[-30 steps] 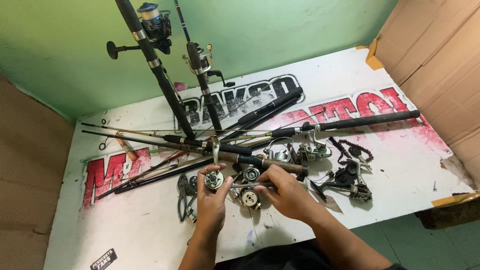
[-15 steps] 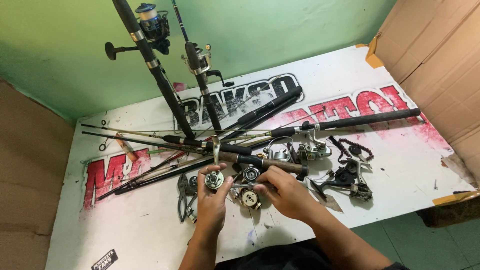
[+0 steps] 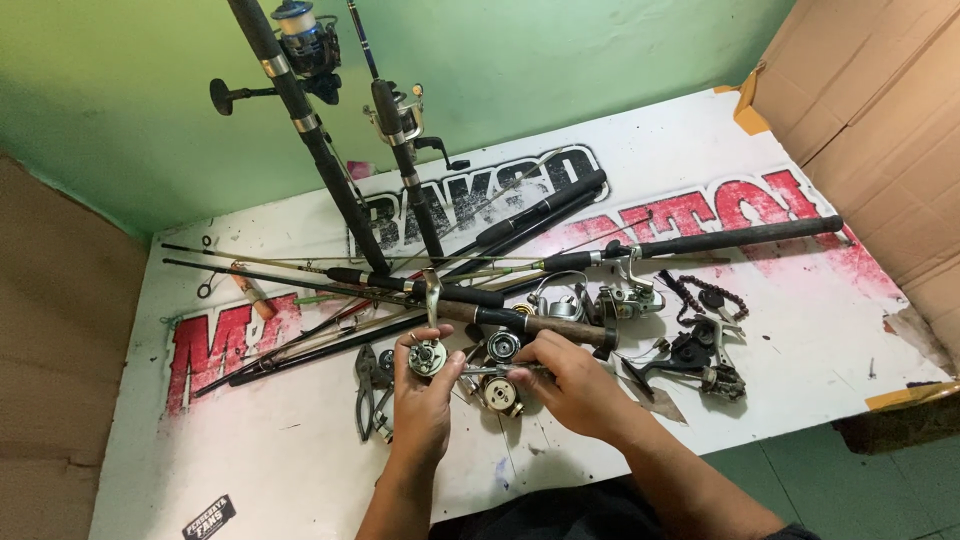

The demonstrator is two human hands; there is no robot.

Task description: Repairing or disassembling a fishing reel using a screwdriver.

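The left hand [image 3: 425, 400] is closed around a small round metal reel [image 3: 428, 357], holding it up just above the white table [image 3: 800, 330]. The reel's thin handle sticks up from the top. The right hand [image 3: 570, 385] is just to the right, with its fingers pinched together on a thin metal tool [image 3: 490, 370] that points left toward the reel. Under the two hands, another round reel part [image 3: 498, 393] lies on the table. Pliers [image 3: 366, 385] lie just left of the left hand. A pile of dark fishing rods [image 3: 520, 320] lies across the table on the far side of the hands. Two more rods with reels [image 3: 300, 110] lean against the green wall [image 3: 600, 60]. A black reel [image 3: 700, 360] sits to the right, near a brown cardboard box [image 3: 880, 130].
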